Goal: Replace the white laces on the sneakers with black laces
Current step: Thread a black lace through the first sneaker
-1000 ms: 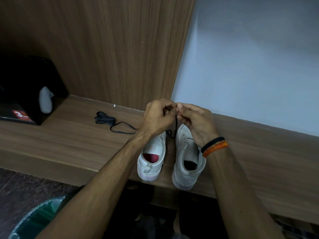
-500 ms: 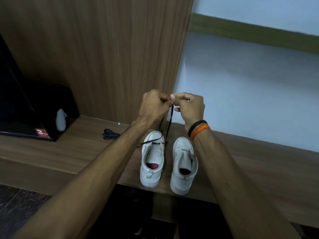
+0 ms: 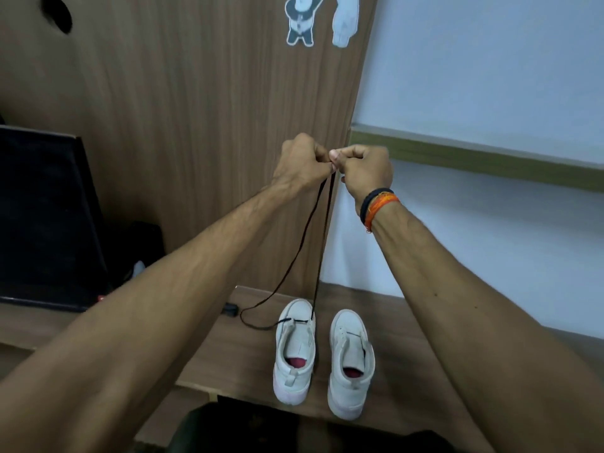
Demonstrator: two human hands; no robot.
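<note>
Evening out the black lace (image 3: 322, 233) through the front eyelets of the left sneaker (image 3: 295, 351), the left hand (image 3: 299, 165) and right hand (image 3: 366, 170) pinch its two ends together, held high. Next, probably crossing upward. Both sneakers, the right sneaker (image 3: 351, 361) unlaced, sit lengthwise on the desk (image 3: 441, 364), toes toward the wall.

Since a second ago both hands, the left hand (image 3: 302, 165) and right hand (image 3: 366, 171), have risen from just above the sneakers to mid-frame, drawing the pinched black lace (image 3: 322, 243) into two long strands stretching up from the left sneaker (image 3: 295, 351).
</note>
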